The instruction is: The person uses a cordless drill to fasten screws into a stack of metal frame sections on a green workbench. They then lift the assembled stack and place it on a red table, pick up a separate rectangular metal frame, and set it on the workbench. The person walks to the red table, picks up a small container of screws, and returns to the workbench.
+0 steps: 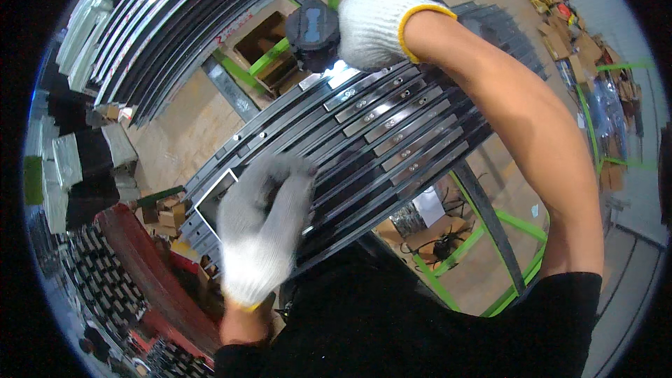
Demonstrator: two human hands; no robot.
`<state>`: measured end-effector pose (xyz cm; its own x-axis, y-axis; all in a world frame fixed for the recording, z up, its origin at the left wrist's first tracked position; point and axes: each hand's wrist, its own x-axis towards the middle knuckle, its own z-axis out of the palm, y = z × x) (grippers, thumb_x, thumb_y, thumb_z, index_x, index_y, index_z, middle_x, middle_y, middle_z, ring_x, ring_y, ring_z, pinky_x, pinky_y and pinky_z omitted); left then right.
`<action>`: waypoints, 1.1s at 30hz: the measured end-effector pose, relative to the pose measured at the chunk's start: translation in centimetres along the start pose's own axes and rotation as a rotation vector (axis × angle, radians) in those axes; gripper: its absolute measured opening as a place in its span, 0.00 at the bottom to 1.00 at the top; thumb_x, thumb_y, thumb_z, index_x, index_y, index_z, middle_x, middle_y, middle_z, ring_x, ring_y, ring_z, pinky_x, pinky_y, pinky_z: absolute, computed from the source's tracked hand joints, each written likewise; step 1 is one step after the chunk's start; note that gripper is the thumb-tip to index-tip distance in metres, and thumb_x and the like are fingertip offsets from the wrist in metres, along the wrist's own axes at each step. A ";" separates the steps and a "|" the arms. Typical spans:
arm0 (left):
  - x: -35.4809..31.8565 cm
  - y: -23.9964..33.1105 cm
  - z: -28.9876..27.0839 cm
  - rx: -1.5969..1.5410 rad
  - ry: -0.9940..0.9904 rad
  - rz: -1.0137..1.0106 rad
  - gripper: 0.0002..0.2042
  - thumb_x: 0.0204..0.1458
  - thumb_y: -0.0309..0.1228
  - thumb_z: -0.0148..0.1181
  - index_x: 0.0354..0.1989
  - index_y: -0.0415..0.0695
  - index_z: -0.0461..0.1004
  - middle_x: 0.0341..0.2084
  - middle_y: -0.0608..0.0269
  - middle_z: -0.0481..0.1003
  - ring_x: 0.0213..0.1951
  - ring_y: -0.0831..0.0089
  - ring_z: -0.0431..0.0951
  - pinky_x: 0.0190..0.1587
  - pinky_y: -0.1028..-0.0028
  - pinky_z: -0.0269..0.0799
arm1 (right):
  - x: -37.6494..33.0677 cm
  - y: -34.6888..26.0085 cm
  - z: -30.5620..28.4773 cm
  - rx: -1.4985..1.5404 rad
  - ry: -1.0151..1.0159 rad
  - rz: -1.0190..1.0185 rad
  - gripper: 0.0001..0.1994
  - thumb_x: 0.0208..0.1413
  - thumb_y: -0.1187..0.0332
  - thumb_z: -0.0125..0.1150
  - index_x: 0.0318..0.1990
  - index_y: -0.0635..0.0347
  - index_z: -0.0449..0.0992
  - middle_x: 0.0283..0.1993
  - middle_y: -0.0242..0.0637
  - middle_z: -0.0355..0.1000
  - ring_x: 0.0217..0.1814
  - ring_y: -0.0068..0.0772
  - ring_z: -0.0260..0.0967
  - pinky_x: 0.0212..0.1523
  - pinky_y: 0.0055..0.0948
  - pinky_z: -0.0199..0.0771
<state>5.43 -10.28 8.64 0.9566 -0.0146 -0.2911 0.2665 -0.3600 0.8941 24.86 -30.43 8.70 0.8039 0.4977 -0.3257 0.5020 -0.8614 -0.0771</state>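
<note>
My right hand (371, 31), in a white knit glove with a yellow cuff, is closed round a black cordless drill (313, 31). A bright light shines on the metal just below the drill. Under both hands lies a row of long dark metal profiles (336, 154), side by side. Several shiny metal plates (392, 115) with small screws are set along them. My gloved left hand (262, 217) is over the profiles, thumb and fingers curled together; whatever is between them cannot be made out. Beside its fingers sits a small white-edged rectangular tray (218, 201), partly covered by the hand.
A stack of long profiles (189, 21) lies at the far left. Green-framed supports (518, 224) stand below and to the right. A red rack (157, 280) holding many dark parts is at the near left. Cardboard boxes (574, 49) line the right side.
</note>
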 end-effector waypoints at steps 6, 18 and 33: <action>6.4 0.5 -6.5 0.698 -0.089 0.266 0.13 0.60 0.33 0.60 0.45 0.38 0.83 0.32 0.49 0.83 0.35 0.63 0.85 0.42 0.66 0.79 | 0.1 0.4 0.0 -0.009 -0.031 0.066 0.18 0.50 0.64 0.62 0.43 0.68 0.86 0.41 0.61 0.81 0.44 0.58 0.82 0.48 0.44 0.82; 27.1 -6.7 -0.2 0.787 -0.622 -0.035 0.25 0.56 0.53 0.69 0.48 0.40 0.84 0.34 0.59 0.83 0.33 0.70 0.81 0.38 0.69 0.78 | 0.3 -0.1 -0.9 -0.029 -0.102 0.142 0.18 0.52 0.61 0.61 0.43 0.65 0.86 0.48 0.59 0.81 0.49 0.58 0.82 0.53 0.45 0.81; 27.6 -8.0 0.6 0.745 -0.562 0.153 0.23 0.52 0.48 0.67 0.36 0.35 0.84 0.25 0.54 0.81 0.28 0.68 0.78 0.36 0.63 0.75 | 1.3 1.5 0.5 -0.052 -0.048 0.135 0.13 0.48 0.67 0.63 0.38 0.66 0.85 0.37 0.60 0.81 0.41 0.59 0.82 0.47 0.48 0.82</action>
<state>29.57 -8.39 -6.78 0.7263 -0.4882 -0.4839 -0.1866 -0.8175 0.5448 26.52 -31.08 7.68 0.8496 0.3714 -0.3746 0.4076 -0.9130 0.0192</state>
